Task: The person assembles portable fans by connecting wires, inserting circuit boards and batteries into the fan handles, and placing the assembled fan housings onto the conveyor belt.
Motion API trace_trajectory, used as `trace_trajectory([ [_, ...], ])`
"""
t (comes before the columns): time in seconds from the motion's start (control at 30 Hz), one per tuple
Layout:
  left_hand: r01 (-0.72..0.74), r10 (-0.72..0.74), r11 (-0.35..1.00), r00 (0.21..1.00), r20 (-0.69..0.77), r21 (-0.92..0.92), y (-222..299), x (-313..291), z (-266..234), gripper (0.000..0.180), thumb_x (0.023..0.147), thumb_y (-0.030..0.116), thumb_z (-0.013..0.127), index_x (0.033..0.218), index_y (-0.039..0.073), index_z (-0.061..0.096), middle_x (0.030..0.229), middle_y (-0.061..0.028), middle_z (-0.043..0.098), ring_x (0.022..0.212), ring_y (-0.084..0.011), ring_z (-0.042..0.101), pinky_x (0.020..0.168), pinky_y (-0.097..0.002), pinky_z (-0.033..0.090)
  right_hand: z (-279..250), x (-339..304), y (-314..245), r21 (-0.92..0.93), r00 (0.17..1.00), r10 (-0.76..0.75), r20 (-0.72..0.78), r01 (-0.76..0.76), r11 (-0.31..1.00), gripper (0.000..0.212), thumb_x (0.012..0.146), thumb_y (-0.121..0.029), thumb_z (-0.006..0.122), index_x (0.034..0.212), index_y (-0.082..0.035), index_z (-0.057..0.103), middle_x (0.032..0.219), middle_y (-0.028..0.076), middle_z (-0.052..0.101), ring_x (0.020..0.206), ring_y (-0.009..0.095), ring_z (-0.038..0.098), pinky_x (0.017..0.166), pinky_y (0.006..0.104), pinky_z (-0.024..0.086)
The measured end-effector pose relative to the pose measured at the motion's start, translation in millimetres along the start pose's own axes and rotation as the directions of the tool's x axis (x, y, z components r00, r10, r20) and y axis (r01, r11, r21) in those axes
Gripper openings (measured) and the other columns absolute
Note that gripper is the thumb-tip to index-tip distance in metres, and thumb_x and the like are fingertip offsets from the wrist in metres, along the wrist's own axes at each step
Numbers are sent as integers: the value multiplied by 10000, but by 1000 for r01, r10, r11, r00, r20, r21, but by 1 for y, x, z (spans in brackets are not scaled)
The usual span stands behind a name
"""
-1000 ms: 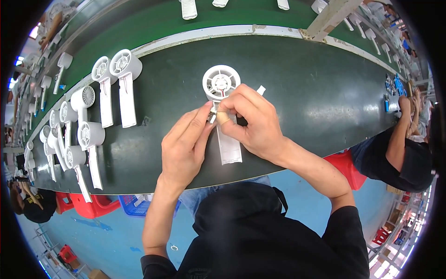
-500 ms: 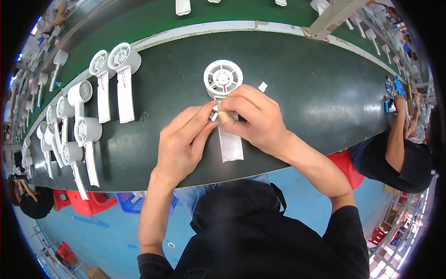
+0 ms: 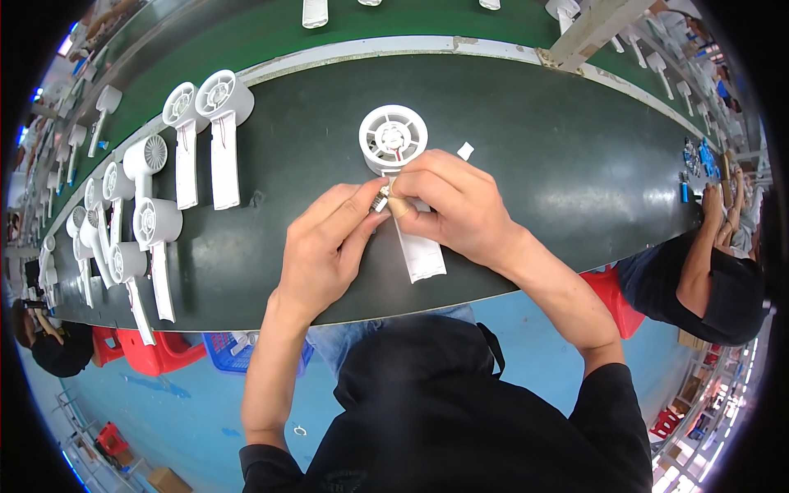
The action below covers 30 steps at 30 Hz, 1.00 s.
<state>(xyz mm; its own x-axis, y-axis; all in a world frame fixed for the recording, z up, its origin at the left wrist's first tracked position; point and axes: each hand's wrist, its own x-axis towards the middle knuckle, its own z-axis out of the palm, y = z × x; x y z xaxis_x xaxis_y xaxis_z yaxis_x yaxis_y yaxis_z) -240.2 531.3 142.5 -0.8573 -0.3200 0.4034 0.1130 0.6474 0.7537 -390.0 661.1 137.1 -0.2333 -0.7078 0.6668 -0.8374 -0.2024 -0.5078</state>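
A white handheld fan [image 3: 371,156] lies in front of me on the dark green table, its round grille at the far end. Its open handle shell [image 3: 423,261] points toward me, tilted a little to the right. Near the neck, my left hand [image 3: 319,251] pinches a small circuit board [image 3: 379,202] with a white part on it. Close against it is my right hand [image 3: 460,205], thumb and fingertips pressed together over the top of the handle. Whatever those fingertips grip is hidden. Short red wires [image 3: 399,154] show inside the grille.
Several white fans [image 3: 223,160] stand in a group on the left of the table. A small white piece [image 3: 465,151] lies right of the fan. Beyond a pale rail [image 3: 370,50] runs a green belt [image 3: 427,18]. A co-worker [image 3: 699,271] sits at the right.
The handle's near end has swung to the right under my right hand. Both hands stay together at the neck, the circuit board still pinched in the left.
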Motion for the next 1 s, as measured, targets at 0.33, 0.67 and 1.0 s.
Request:
trace_trajectory([
  [0.33,-32,32,999,999,20,-26,1,-2,0,318,843,-37,704,1160,-31,673,949,-128,680,760,-258,639,653,-333,517,-3,-1,-1,-4,999,-20,31,20,1000,223,698,34,754,851,-56,620,844,41,623,735,200,642,600,308,525],
  [0.67,-46,47,997,998,30,-56,-3,-3,-6,321,838,-46,700,1157,-16,679,940,-126,675,753,-255,625,650,-328,511,-1,1,-4,7,999,-48,26,48,999,234,689,36,763,854,-59,626,834,34,628,713,187,641,578,299,524],
  [1.0,-8,8,997,1000,13,-72,0,-6,1,344,857,-31,693,1198,4,667,985,-138,675,813,-259,642,691,-332,522,-7,-5,-15,-116,992,80,100,-69,991,232,721,-57,765,907,-78,628,906,41,617,846,239,627,724,325,527],
])
